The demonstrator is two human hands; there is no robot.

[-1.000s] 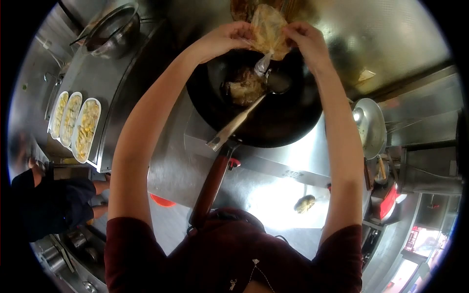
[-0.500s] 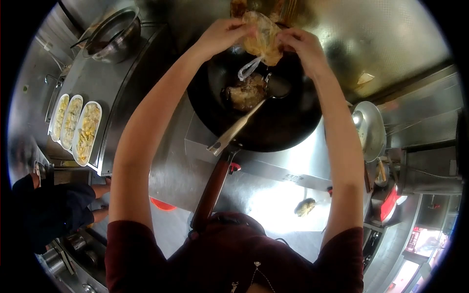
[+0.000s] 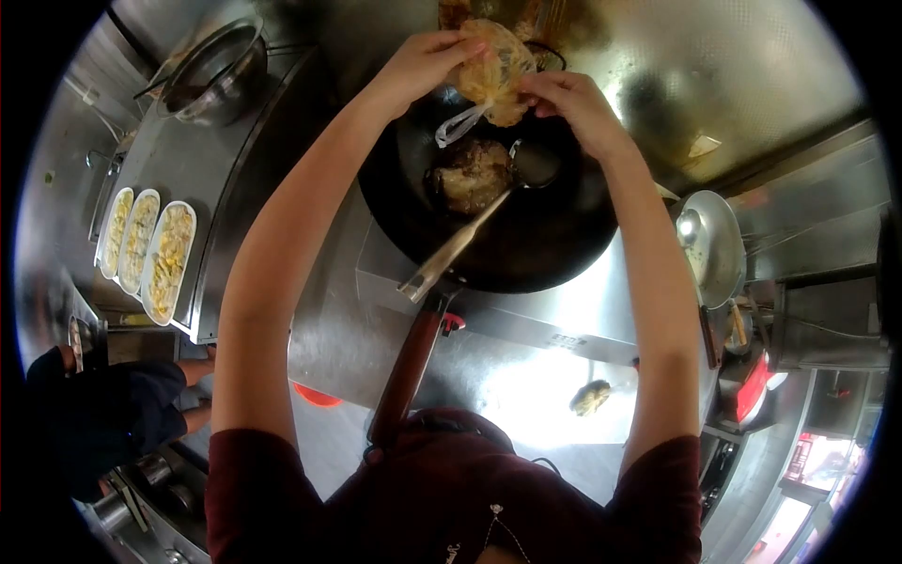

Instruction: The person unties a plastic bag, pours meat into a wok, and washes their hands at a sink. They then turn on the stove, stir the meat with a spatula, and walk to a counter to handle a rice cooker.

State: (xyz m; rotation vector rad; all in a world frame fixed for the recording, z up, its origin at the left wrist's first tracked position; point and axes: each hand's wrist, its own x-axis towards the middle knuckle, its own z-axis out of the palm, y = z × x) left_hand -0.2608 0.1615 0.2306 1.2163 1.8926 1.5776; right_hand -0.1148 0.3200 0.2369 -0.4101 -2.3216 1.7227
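Observation:
Above a black wok (image 3: 526, 249), a knotted clear plastic bag (image 3: 495, 75) with yellowish-brown residue is stretched between my two hands. My left hand (image 3: 437, 61) pinches its upper left side. At its lower right, my right hand (image 3: 568, 103) grips the plastic with closed fingers. The bag's whitish tied end hangs toward the wok. In the wok lies a brown lump of food (image 3: 474, 177), which looks like meat. Beside it rests a metal ladle (image 3: 470, 230), its bowl in the wok and its handle across the near rim.
To the left, oblong white dishes of yellowish food (image 3: 169, 263) stand on a steel counter, with a metal bowl (image 3: 216, 75) farther back. A pan (image 3: 711, 249) is at the right. Another person (image 3: 122, 404) stands at the lower left. A small food-like clump (image 3: 590, 398) lies on the bright steel surface.
Both hands and the bag have shifted slightly left. The bag's tied end has swung left with it. The ladle and the food in the wok look unmoved.

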